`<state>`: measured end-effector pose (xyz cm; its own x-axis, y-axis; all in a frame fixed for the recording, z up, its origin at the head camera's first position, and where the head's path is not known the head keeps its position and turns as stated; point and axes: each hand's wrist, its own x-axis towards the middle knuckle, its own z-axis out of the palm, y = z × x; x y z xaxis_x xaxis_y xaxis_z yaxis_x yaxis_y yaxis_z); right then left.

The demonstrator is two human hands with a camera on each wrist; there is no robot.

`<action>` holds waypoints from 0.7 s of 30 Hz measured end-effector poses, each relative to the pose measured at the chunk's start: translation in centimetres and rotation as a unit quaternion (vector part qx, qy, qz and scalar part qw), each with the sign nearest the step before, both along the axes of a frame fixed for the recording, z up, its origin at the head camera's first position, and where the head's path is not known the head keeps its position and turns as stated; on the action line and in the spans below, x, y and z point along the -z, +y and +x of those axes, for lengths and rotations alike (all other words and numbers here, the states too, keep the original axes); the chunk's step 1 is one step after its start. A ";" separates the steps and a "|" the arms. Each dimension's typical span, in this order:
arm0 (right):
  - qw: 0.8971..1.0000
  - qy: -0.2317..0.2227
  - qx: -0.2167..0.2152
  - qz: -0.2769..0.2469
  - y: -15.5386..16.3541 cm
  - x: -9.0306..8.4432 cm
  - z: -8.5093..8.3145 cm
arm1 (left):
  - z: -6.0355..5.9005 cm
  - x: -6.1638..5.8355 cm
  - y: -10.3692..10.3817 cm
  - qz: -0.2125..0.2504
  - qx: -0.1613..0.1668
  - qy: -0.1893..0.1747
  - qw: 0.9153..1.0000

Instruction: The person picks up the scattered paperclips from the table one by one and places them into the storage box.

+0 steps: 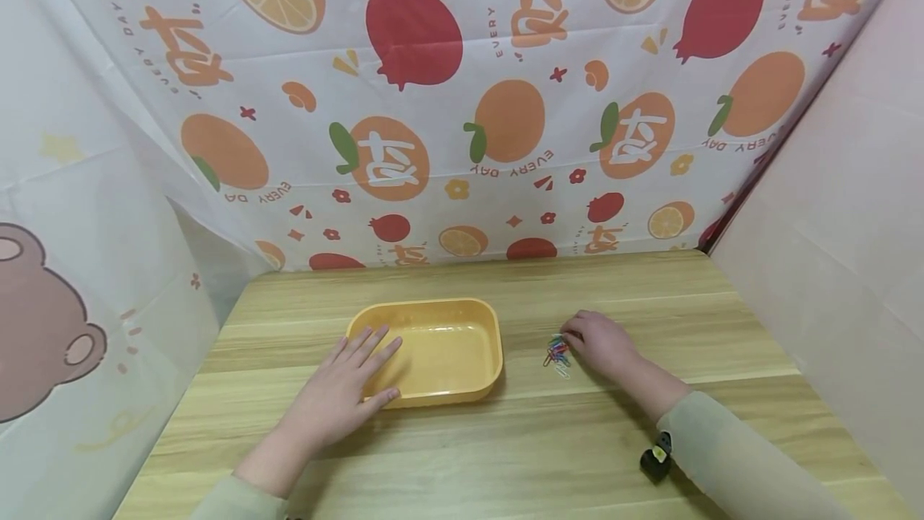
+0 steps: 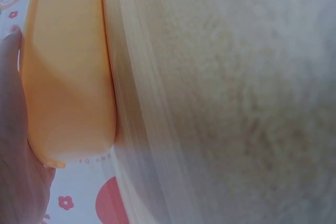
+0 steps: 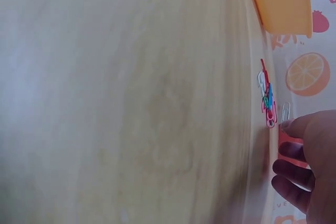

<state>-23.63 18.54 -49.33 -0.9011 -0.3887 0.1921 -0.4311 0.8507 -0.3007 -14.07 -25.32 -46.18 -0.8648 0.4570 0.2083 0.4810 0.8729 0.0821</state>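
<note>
Across tray rim (image 1: 447,397), left hand (image 1: 345,392), paperclips (image 1: 557,350) apart

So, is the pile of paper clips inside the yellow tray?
No, the pile of paper clips lies on the wooden table, to the right of the yellow tray.

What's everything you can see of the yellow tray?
The yellow tray is a rectangular, open container with rounded corners, a thin rim and smooth walls that look like plastic. It sits upright on the table, left of the paper clips in the head view. The left hand rests over its left end, fingers spread across the rim.
</note>
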 end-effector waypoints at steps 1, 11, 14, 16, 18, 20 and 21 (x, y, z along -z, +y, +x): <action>1.000 -0.004 0.001 -0.005 0.0 0.0 0.0 | 0.0 0.0 0.0 0.001 0.000 0.000 1.000; 0.997 -0.049 0.026 -0.059 -0.2 -0.3 0.0 | -0.1 -0.1 0.0 0.010 -0.003 -0.006 1.000; 0.995 -0.056 0.032 -0.070 -0.2 -0.5 0.1 | -0.1 0.0 0.0 0.014 -0.002 -0.006 1.000; 0.994 -0.062 0.035 -0.077 -0.3 -0.6 0.1 | -0.1 0.0 0.0 0.016 -0.001 -0.004 1.000; 0.994 -0.067 0.036 -0.084 -0.3 -0.8 0.2 | -0.1 0.1 -0.1 0.018 0.000 0.002 1.000; 0.993 -0.071 0.037 -0.092 -0.4 -0.9 0.3 | -0.1 0.2 -0.1 0.021 0.002 0.007 1.000; 0.991 -0.076 0.039 -0.099 -0.4 -0.9 0.3 | -0.1 0.2 -0.1 0.023 0.003 0.009 1.000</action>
<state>-23.35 18.10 -48.42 -0.9516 -0.2843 0.1171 -0.3025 0.7977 -0.5217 -14.14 -25.40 -46.37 -0.8577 0.4517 0.2456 0.4881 0.8654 0.1129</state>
